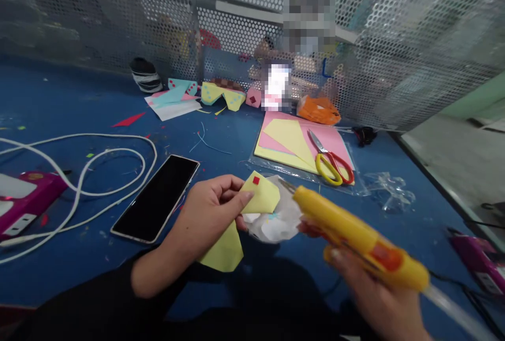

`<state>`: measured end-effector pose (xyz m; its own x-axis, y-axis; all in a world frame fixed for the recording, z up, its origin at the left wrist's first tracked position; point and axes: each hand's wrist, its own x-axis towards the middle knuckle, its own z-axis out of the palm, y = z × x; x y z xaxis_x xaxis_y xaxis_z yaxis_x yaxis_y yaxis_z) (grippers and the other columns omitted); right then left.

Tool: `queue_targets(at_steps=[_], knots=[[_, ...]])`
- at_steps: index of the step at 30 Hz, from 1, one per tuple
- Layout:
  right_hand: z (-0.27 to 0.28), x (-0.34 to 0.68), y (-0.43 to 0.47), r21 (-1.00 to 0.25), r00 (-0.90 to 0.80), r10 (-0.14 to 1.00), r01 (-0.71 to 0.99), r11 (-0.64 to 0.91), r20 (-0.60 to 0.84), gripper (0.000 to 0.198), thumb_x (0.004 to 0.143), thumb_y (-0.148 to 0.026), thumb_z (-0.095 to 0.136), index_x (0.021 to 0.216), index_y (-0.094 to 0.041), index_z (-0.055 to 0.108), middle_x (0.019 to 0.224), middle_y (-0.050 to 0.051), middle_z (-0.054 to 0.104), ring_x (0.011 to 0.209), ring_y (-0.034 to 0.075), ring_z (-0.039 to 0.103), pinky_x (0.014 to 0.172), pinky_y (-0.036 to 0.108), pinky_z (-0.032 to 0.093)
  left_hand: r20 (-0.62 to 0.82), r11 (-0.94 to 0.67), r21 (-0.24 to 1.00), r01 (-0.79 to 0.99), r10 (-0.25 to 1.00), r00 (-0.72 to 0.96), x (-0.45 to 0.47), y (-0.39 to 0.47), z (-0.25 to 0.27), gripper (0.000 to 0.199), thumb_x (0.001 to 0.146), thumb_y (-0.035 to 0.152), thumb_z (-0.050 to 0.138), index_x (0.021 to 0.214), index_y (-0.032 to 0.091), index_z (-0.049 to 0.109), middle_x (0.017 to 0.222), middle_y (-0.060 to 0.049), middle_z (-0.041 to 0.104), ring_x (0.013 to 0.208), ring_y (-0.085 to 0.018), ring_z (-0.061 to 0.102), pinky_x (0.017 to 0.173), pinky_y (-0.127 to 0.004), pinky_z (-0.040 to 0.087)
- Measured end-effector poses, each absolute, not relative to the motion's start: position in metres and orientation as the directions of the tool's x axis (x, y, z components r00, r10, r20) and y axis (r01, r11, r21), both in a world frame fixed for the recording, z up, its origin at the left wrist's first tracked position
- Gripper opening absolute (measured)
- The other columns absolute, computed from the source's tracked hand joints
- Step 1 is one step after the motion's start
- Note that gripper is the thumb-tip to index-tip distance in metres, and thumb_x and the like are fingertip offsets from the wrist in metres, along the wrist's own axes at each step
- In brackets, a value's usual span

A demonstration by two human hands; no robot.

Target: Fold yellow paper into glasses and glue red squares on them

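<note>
A broad blue tabletop [71, 99] lies beneath the person's left hand [213, 204] and right hand [371, 283], and a tall grey screen of perforated metal [98, 20] stands well beyond both. A long white cable [118, 135] loops over the tabletop to the left of the left hand. Ahead of the hands lies a flat clear plastic packet of pink and yellow paper sheets [292, 138]. The right hand is curled closed around the handle of a yellow plastic glue gun with an orange-red patch [347, 225], its nozzle pointing towards the left hand's fingers. A black rectangular smartphone with a pale edge [155, 199] rests just left of the left hand. Metal scissors with 1 red and 1 yellow handle loop [325, 152] lie on the packet. A crumpled whitish sheet [290, 212] sits between the 2 hands. In front of it, the left hand, thumb and fingers nearly closed, pinches a yellow cut-paper piece [266, 199] near the nozzle; whether they touch is unclear. A small red square [256, 180] marks this piece, just beyond the left thumb.
</note>
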<state>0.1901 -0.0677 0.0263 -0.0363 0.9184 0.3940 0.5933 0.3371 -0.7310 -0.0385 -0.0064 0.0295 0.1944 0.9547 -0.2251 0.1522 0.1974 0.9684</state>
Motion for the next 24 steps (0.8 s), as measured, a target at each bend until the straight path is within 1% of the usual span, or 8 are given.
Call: queue_targets(at_steps=[2, 4, 8, 10, 13, 15, 18, 24], knots=[[0.018, 0.176, -0.068, -0.727, -0.12, 0.901, 0.551, 0.409, 0.416, 0.02, 0.09, -0.041, 0.059, 0.099, -0.025, 0.068, 0.086, 0.001, 0.073, 0.073, 0.019, 0.071, 0.059, 0.028, 0.058, -0.2, 0.179, 0.976, 0.126, 0.962, 0.187, -0.04, -0.006, 0.028, 0.012, 0.086, 0.029, 0.064, 0.082, 0.018, 0.067, 0.055, 0.006, 0.066, 0.045, -0.007, 0.06, 0.048, -0.015, 0.042], [0.013, 0.17, -0.067, -0.72, -0.171, 0.895, 0.541, 0.434, 0.412, 0.022, 0.094, -0.041, 0.055, 0.099, -0.024, 0.066, 0.089, 0.003, 0.071, 0.075, 0.019, 0.07, 0.062, 0.029, 0.057, -0.188, 0.171, 0.979, 0.109, 0.965, 0.18, -0.04, -0.005, 0.027, 0.011, 0.086, 0.028, 0.064, 0.081, 0.018, 0.067, 0.055, 0.007, 0.067, 0.047, -0.007, 0.062, 0.051, -0.014, 0.045], [0.013, 0.17, -0.066, -0.662, -0.236, 0.881, 0.587, 0.466, 0.411, 0.023, 0.096, -0.043, 0.051, 0.095, -0.022, 0.062, 0.08, 0.003, 0.067, 0.065, 0.017, 0.067, 0.056, 0.03, 0.054, -0.192, 0.179, 0.98, 0.084, 0.965, 0.178, -0.039, -0.004, 0.029, 0.009, 0.085, 0.025, 0.064, 0.079, 0.018, 0.068, 0.053, 0.008, 0.066, 0.045, -0.006, 0.061, 0.049, -0.013, 0.044], [0.016, 0.172, -0.064, -0.593, -0.281, 0.857, 0.628, 0.504, 0.432, 0.02, 0.096, -0.041, 0.052, 0.095, -0.023, 0.059, 0.078, 0.002, 0.066, 0.062, 0.016, 0.066, 0.055, 0.03, 0.052, -0.196, 0.185, 0.98, 0.078, 0.964, 0.181, -0.038, -0.003, 0.03, 0.01, 0.084, 0.024, 0.064, 0.079, 0.018, 0.068, 0.051, 0.008, 0.065, 0.044, -0.006, 0.06, 0.047, -0.012, 0.043], [0.019, 0.175, -0.061, -0.446, -0.344, 0.806, 0.695, 0.564, 0.481, 0.019, 0.097, -0.039, 0.05, 0.097, -0.022, 0.058, 0.082, 0.002, 0.069, 0.073, 0.017, 0.069, 0.067, 0.032, 0.053, -0.196, 0.183, 0.979, 0.087, 0.963, 0.183, -0.037, -0.003, 0.032, 0.011, 0.085, 0.026, 0.063, 0.078, 0.018, 0.068, 0.048, 0.007, 0.064, 0.043, -0.007, 0.061, 0.045, -0.012, 0.043], [0.018, 0.175, -0.06, -0.392, -0.361, 0.782, 0.711, 0.583, 0.508, 0.021, 0.098, -0.039, 0.048, 0.097, -0.021, 0.058, 0.083, 0.002, 0.07, 0.079, 0.018, 0.07, 0.078, 0.035, 0.051, -0.196, 0.181, 0.978, 0.1, 0.963, 0.183, -0.037, -0.004, 0.032, 0.012, 0.085, 0.027, 0.064, 0.079, 0.018, 0.068, 0.049, 0.007, 0.064, 0.044, -0.007, 0.061, 0.045, -0.012, 0.043], [0.014, 0.174, -0.061, -0.379, -0.36, 0.779, 0.719, 0.583, 0.514, 0.023, 0.098, -0.041, 0.047, 0.095, -0.021, 0.058, 0.083, 0.001, 0.07, 0.081, 0.016, 0.07, 0.086, 0.036, 0.047, -0.184, 0.163, 0.979, 0.121, 0.965, 0.189, -0.037, -0.005, 0.031, 0.014, 0.085, 0.03, 0.064, 0.079, 0.018, 0.068, 0.052, 0.006, 0.066, 0.045, -0.007, 0.062, 0.047, -0.012, 0.044], [0.009, 0.176, -0.062, -0.388, -0.348, 0.787, 0.723, 0.571, 0.509, 0.023, 0.098, -0.041, 0.047, 0.096, -0.021, 0.057, 0.083, 0.0, 0.07, 0.082, 0.015, 0.069, 0.091, 0.034, 0.043, -0.166, 0.145, 0.982, 0.123, 0.969, 0.182, -0.039, -0.006, 0.031, 0.016, 0.086, 0.032, 0.065, 0.08, 0.018, 0.069, 0.052, 0.006, 0.065, 0.044, -0.006, 0.06, 0.043, -0.011, 0.041]])
